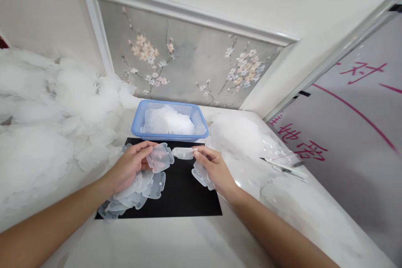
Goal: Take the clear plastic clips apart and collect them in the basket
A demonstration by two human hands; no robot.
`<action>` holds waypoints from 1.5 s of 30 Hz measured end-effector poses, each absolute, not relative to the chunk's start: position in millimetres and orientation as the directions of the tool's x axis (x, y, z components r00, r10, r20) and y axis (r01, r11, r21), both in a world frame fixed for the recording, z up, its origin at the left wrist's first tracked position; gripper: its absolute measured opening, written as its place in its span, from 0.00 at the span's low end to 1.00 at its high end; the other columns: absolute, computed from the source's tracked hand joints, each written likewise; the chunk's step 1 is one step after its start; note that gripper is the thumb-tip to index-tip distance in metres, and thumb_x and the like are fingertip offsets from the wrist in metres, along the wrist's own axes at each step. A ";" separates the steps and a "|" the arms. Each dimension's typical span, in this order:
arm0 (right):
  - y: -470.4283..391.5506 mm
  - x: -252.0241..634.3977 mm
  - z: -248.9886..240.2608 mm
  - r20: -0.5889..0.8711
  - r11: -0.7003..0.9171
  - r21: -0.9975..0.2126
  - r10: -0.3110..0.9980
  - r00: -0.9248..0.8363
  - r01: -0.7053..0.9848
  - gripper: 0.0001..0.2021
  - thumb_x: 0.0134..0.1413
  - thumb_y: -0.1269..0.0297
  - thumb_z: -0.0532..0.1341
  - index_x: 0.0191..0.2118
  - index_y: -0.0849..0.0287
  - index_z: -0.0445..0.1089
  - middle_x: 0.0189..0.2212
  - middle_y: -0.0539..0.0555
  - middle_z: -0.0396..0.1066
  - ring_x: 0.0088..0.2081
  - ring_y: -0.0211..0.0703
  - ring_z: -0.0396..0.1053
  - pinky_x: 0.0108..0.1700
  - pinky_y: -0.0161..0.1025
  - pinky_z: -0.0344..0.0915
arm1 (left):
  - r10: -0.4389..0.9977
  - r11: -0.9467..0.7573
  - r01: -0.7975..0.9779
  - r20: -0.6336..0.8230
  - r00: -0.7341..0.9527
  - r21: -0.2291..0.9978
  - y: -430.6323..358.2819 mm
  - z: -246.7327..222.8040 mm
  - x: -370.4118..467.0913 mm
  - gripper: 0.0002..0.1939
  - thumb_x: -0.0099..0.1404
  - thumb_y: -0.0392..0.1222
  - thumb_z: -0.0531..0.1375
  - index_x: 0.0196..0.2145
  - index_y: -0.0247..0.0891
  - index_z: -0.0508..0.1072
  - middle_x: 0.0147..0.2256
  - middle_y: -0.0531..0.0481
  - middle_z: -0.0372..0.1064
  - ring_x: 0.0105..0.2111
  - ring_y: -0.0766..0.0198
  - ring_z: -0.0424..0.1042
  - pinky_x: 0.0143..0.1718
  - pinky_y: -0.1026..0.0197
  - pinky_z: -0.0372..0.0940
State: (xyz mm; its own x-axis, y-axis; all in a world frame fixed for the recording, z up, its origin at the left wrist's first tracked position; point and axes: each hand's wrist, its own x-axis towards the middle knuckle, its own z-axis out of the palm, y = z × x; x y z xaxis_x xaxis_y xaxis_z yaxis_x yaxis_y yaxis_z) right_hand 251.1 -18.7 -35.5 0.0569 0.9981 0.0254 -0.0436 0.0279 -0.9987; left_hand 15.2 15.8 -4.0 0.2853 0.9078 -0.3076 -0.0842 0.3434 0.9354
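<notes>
Between the thumb and fingers of my left hand [133, 163] is a translucent plastic piece [160, 157], flat with a notched outline. My right hand [215, 167] pinches a second translucent plastic piece [184, 153], seen nearly edge-on, close to the first one. Below my right fingers another such piece [202, 174] shows; whether it is held or lies on the mat I cannot tell. Under my left hand several overlapping plastic pieces [138, 194] lie on the black mat [185, 199].
A blue basket [170, 137] with whitish pieces inside stands behind the mat. Large heaps of translucent pieces [40, 134] cover the left side. To the right sit a clear plastic bag [241, 134] of white pieces and a whiteboard [354, 146] with red writing. A framed floral panel [194, 58] is behind.
</notes>
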 end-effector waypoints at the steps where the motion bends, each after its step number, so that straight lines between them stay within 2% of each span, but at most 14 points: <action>1: -18.6 251.6 -35.6 0.044 0.045 -0.999 0.998 0.046 -0.018 0.16 0.52 0.44 0.66 0.35 0.52 0.77 0.25 0.51 0.70 0.28 0.42 0.64 0.31 0.40 0.61 | 0.906 0.347 -0.097 -0.307 0.290 0.933 15.8 -4.2 14.9 0.17 0.57 0.51 0.67 0.40 0.37 0.77 0.33 0.47 0.77 0.31 0.59 0.75 0.31 0.60 0.69; 4: -18.6 251.8 -35.8 0.083 0.083 -0.996 0.997 -0.005 0.022 0.19 0.57 0.42 0.61 0.32 0.52 0.77 0.27 0.53 0.71 0.33 0.46 0.67 0.36 0.43 0.63 | 0.906 0.347 -0.126 -0.298 0.299 0.929 16.2 -5.3 14.2 0.16 0.57 0.50 0.67 0.39 0.37 0.78 0.32 0.48 0.77 0.31 0.59 0.75 0.32 0.59 0.69; 8: -17.4 250.6 -37.4 0.067 0.067 -0.998 0.998 -0.005 0.021 0.12 0.50 0.50 0.69 0.28 0.53 0.74 0.27 0.52 0.70 0.30 0.44 0.64 0.33 0.42 0.62 | 0.906 0.342 -0.114 -0.295 0.304 0.933 16.8 -6.1 13.7 0.17 0.57 0.49 0.67 0.41 0.37 0.78 0.35 0.46 0.78 0.34 0.58 0.75 0.36 0.58 0.69; 11: -16.0 251.3 -39.7 0.068 0.068 -0.998 0.997 0.039 0.001 0.10 0.50 0.54 0.69 0.29 0.53 0.73 0.27 0.51 0.70 0.29 0.42 0.62 0.31 0.40 0.60 | 0.904 0.342 -0.107 -0.295 0.309 0.934 16.9 -6.1 13.8 0.17 0.58 0.49 0.67 0.42 0.38 0.78 0.36 0.46 0.78 0.35 0.58 0.75 0.37 0.58 0.69; 19: -14.6 255.8 -41.8 -0.041 -0.034 -0.991 0.998 0.046 -0.130 0.14 0.51 0.54 0.67 0.42 0.52 0.70 0.23 0.45 0.67 0.20 0.33 0.53 0.23 0.34 0.50 | 0.915 0.324 -0.125 -0.277 0.295 0.938 16.8 -5.3 13.4 0.13 0.59 0.45 0.65 0.41 0.38 0.78 0.36 0.46 0.77 0.34 0.59 0.74 0.36 0.58 0.69; 22: -14.8 255.6 -39.8 -0.078 -0.071 -0.981 0.996 0.037 -0.181 0.18 0.50 0.55 0.66 0.47 0.51 0.69 0.23 0.44 0.69 0.18 0.33 0.54 0.23 0.34 0.50 | 0.916 0.326 -0.145 -0.275 0.292 0.934 17.1 -4.7 13.3 0.11 0.58 0.44 0.65 0.39 0.39 0.78 0.34 0.48 0.77 0.33 0.60 0.74 0.35 0.60 0.69; 29: -15.5 254.2 -36.8 -0.118 -0.103 -0.967 0.992 0.049 -0.233 0.20 0.48 0.57 0.67 0.48 0.52 0.69 0.24 0.46 0.72 0.21 0.36 0.61 0.24 0.34 0.56 | 0.913 0.346 -0.154 -0.294 0.284 0.926 17.5 -4.2 14.4 0.11 0.58 0.42 0.64 0.39 0.39 0.78 0.34 0.48 0.77 0.33 0.60 0.75 0.33 0.61 0.69; 34: -15.0 254.6 -36.5 -0.118 -0.106 -0.964 0.992 0.036 -0.243 0.19 0.48 0.55 0.68 0.46 0.53 0.70 0.24 0.46 0.72 0.20 0.36 0.61 0.23 0.34 0.56 | 0.910 0.353 -0.132 -0.308 0.277 0.926 17.4 -3.9 14.2 0.12 0.58 0.41 0.64 0.40 0.38 0.78 0.34 0.47 0.77 0.33 0.59 0.75 0.35 0.60 0.69; 40: -13.6 254.8 -39.4 -0.154 -0.142 -0.950 0.988 0.023 -0.278 0.22 0.45 0.53 0.70 0.45 0.55 0.72 0.25 0.48 0.72 0.23 0.38 0.65 0.26 0.36 0.58 | 0.909 0.358 -0.119 -0.316 0.273 0.926 17.2 -1.4 15.6 0.10 0.59 0.40 0.63 0.40 0.38 0.78 0.35 0.46 0.77 0.34 0.59 0.75 0.36 0.59 0.70; 45: -13.7 254.5 -39.9 -0.109 -0.101 -0.966 0.994 0.020 -0.237 0.12 0.49 0.53 0.68 0.35 0.53 0.71 0.21 0.45 0.67 0.19 0.35 0.57 0.24 0.34 0.52 | 0.912 0.348 -0.125 -0.304 0.275 0.929 16.8 -1.1 15.6 0.10 0.60 0.40 0.63 0.39 0.37 0.78 0.34 0.46 0.77 0.33 0.60 0.75 0.35 0.60 0.69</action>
State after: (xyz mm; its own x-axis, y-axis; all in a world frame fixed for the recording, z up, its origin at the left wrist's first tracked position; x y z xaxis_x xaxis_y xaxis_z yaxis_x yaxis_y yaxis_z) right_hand 254.5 -13.7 -39.9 0.0199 0.9939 -0.1085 -0.2371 -0.1008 -0.9662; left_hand 15.6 16.8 -1.1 0.2749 0.9121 -0.3043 -0.1247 0.3476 0.9293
